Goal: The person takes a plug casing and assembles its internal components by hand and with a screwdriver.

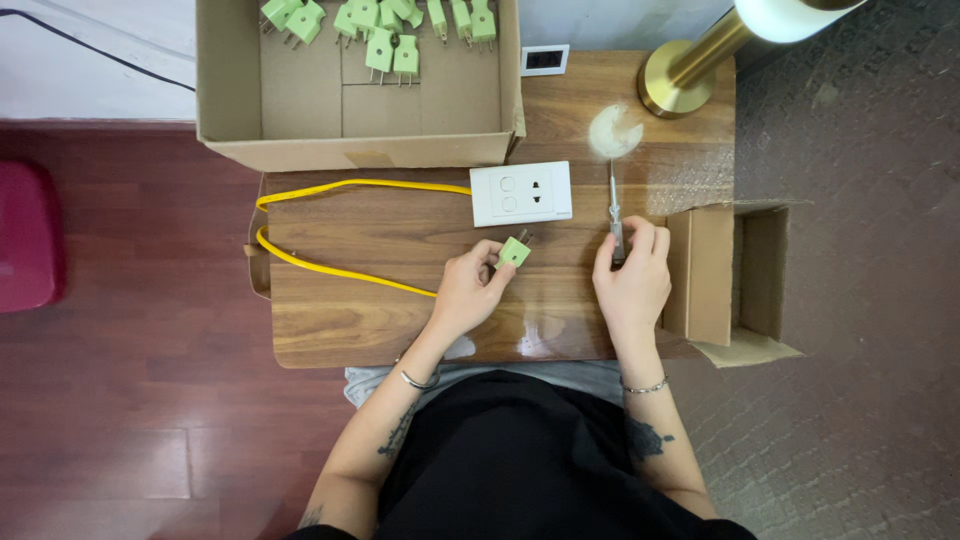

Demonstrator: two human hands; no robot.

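I'm seeing the socket plate [521, 193] lying behind both my hands, a box of plugs [355, 85] sitting behind it, the lamp base [676, 80] standing far right.

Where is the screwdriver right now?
In the head view, the screwdriver is gripped by the right hand, right of the white socket plate, tip pointing toward the lamp base.

The light is soft and even, and it seems to come from the lamp [745, 35] at the top right. Its shade is overexposed. Glare shines on the wooden table [400, 330] near the front edge. Shadows are weak and focus is sharp.
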